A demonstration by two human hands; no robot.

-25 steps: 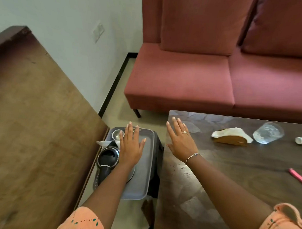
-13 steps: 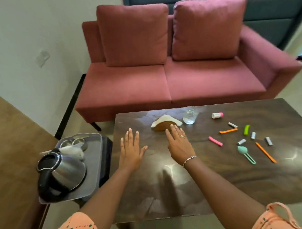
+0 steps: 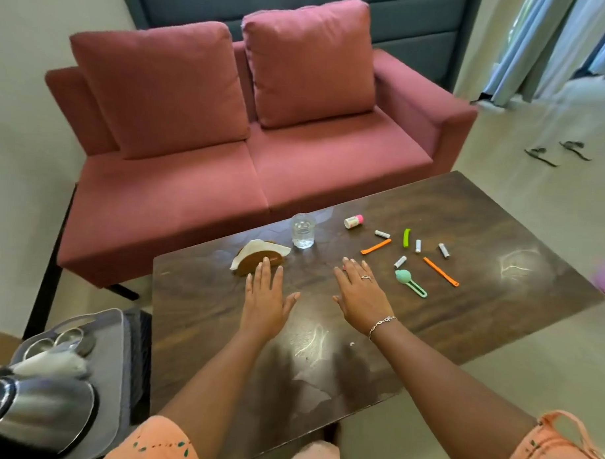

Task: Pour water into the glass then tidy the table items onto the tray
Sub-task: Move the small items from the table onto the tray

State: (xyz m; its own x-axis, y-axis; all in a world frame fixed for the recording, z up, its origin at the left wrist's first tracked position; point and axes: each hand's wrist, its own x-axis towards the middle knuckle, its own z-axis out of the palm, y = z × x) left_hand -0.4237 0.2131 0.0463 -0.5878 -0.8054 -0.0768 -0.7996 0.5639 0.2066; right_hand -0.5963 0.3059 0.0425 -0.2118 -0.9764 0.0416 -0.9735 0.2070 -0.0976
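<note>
The left grip and right grip stretch flat-fingered, holding nothing, over the bench just in front of the glass, the tray well to its left.

A red sofa carries two cushions; perhaps sandals lie on the floor.

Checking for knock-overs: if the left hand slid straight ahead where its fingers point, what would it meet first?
Probably the wooden napkin holder, directly ahead of the left hand; whether the fingertips touch it is unclear.
</note>
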